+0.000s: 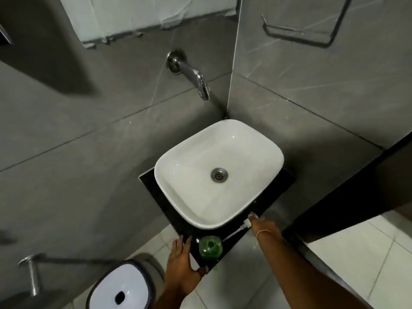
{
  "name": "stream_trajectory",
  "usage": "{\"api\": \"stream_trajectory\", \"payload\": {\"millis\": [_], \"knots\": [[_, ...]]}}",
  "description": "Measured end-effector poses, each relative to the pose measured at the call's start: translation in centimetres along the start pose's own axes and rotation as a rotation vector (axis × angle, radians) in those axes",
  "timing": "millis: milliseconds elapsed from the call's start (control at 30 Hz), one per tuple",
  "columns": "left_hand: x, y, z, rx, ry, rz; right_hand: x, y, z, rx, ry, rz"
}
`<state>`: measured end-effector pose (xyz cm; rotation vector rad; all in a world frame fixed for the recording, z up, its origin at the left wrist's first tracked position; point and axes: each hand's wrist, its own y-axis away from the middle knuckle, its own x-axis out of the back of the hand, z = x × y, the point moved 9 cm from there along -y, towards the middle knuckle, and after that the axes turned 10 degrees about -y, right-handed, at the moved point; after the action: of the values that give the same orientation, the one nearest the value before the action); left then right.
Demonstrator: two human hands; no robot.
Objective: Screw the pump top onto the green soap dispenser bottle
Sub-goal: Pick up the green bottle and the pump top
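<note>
The green soap dispenser bottle point(210, 248) stands upright and without a top on the near corner of the black counter point(276, 195), just in front of the white basin. My left hand point(181, 262) rests open against the counter's near-left edge, beside the bottle, touching the counter with thumb and fingers spread. My right hand point(259, 224) reaches over the counter's right side and closes on the white pump top point(246, 224), whose thin tube point(234, 233) lies slanting toward the bottle.
A white rectangular basin point(178, 175) fills most of the counter, with a chrome wall tap point(196, 76) above it. A white-lidded bin point(122, 288) stands on the tiled floor at lower left. Grey tiled walls enclose the corner; a dark partition stands at right.
</note>
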<state>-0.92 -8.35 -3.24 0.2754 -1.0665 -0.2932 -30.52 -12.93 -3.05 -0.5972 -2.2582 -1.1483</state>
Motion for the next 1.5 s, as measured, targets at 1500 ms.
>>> {"api": "stream_trajectory", "payload": {"millis": [1500], "knots": [[-0.9,-2.8,0.7,-0.051,0.002,0.081,-4.0,15.0,-3.5,1.008,-0.023,0.207]]}}
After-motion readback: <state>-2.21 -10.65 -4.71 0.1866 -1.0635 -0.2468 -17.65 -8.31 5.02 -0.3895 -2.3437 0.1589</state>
